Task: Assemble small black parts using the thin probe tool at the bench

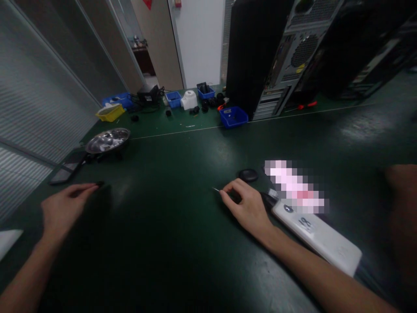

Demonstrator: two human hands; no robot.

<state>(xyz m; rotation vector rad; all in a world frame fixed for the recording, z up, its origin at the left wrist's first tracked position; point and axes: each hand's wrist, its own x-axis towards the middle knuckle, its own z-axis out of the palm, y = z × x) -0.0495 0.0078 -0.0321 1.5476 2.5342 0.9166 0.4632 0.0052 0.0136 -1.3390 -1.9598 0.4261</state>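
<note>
Thin pin: the thin pin (216,189) sticks out from the fingertips of the right hand, pointing toward the left side of the table, just above the green tabletop (156,243).
Right hand: the right hand (246,203) is closed at thumb and forefinger, pinching the pin; the other fingers are curled.
Small dark piece: the small dark piece (100,184) is at the fingertips of the left hand, well apart from the pin (too small and dim to tell what it is).
Left hand: the left hand (65,208) is pinched shut on that piece, low over the tabletop.
Beside the right hand: a black oval thing (248,175) lies just beyond the knuckles; a long white case (317,234) with a handwritten mark lies alongside the forearm, and a pixelated pink patch (293,184) is behind it.
Beyond the left hand: a shiny metal bowl (109,140) stands near a dark flat device (67,168).
Back of the table: a yellow tray (110,114), a white rounded thing (189,100) and a blue bin (233,118); tall computer cases (257,52) stand to the right, with a red-handled tool (308,105) near their foot.
Right edge: another person's hand (402,180), blurred.
</note>
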